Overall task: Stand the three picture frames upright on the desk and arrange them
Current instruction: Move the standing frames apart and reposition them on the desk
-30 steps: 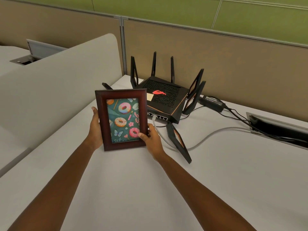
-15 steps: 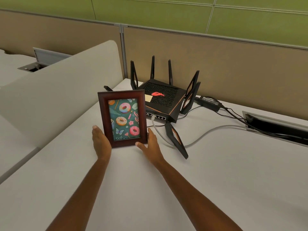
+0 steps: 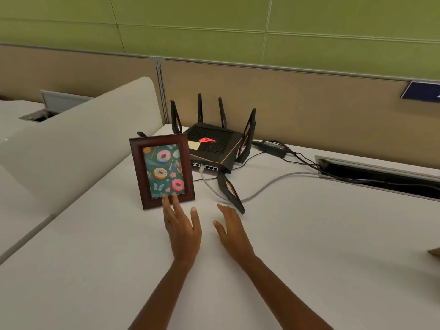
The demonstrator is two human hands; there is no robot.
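Both hands are open and empty; the left hand [image 3: 181,228] has fingertips overlapping the picture frame [image 3: 162,171], though contact is unclear, and the right hand [image 3: 230,228] hovers at its 4 o'clock. The frame stands upright on the desk [image 3: 309,246], long axis vertical, facing the viewer.

desk [image 3: 309,258]: plain white top, pretty evenly lit | back: tan cubicle partition [image 3: 297,101] with green wall panels [image 3: 190,25] above | left: rounded off-white divider [image 3: 78,139], another desk behind it | far right: blue sign [image 3: 423,90], maybe a nameplate, too cropped to tell
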